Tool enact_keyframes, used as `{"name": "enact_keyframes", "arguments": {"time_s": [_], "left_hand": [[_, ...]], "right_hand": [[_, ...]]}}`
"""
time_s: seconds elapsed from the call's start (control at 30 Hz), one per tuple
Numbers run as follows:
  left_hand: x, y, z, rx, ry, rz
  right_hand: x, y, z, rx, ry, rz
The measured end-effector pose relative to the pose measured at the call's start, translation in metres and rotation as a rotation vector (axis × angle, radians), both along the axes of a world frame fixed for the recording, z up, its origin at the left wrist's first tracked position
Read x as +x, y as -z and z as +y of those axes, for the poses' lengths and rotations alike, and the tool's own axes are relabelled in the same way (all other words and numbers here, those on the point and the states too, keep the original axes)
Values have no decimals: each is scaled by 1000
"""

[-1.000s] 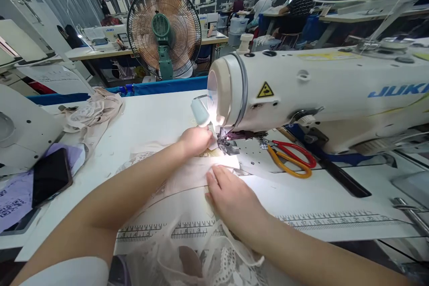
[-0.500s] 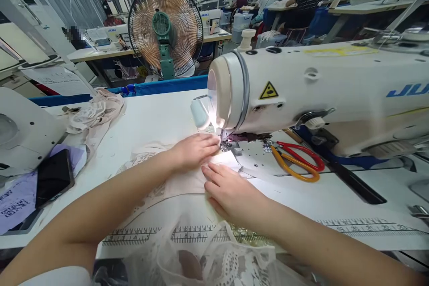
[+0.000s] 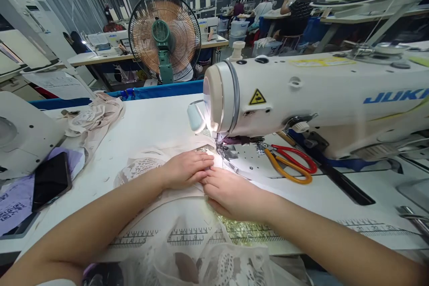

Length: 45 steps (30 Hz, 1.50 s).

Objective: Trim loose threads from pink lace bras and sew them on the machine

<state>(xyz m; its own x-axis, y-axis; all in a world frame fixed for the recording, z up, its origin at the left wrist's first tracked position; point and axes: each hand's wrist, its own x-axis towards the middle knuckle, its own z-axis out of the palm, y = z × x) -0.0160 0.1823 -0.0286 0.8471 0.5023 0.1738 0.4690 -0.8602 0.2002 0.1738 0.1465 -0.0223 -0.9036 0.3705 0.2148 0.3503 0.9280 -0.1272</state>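
Observation:
Pale pink lace fabric (image 3: pixel 144 166) lies on the white sewing table, its far edge running up to the lit presser foot (image 3: pixel 219 145) of a sewing machine (image 3: pixel 284 85). My left hand (image 3: pixel 186 169) rests on that fabric just in front of the foot, with its fingers together and bent over the cloth. Against its fingertips sits my right hand (image 3: pixel 234 191), which is closed on the near right part of the same fabric. The cloth beneath both sets of fingers is hidden. More sheer lace (image 3: pixel 224 261) hangs at the table's near edge.
Scissors (image 3: pixel 291 165) with red and orange handles lie right of the needle area, beside a black-handled tool (image 3: pixel 348 183). A phone (image 3: pixel 52 181) and bunched lace (image 3: pixel 97 114) are at left. Behind the table stands a fan (image 3: pixel 164 35). People sit farther back.
My left hand has drawn back from the presser foot towards me, and its fingertips now meet my right hand's. A white piece beside the right fingers is now mostly covered. The view has shifted slightly.

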Motion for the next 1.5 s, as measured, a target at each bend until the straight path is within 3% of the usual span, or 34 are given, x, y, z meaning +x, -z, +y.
{"name": "enact_keyframes", "arguments": {"time_s": [0.17, 0.37, 0.67, 1.5], "left_hand": [[6, 13, -7, 92, -79, -16], [17, 14, -5, 137, -151, 23], [19, 15, 4, 165, -167, 71], [22, 13, 2, 169, -173, 30]], "right_hand": [[29, 17, -27, 45, 118, 121], [44, 40, -32, 101, 230, 127], [41, 35, -32, 58, 306, 177], [43, 32, -32, 90, 292, 178]]}}
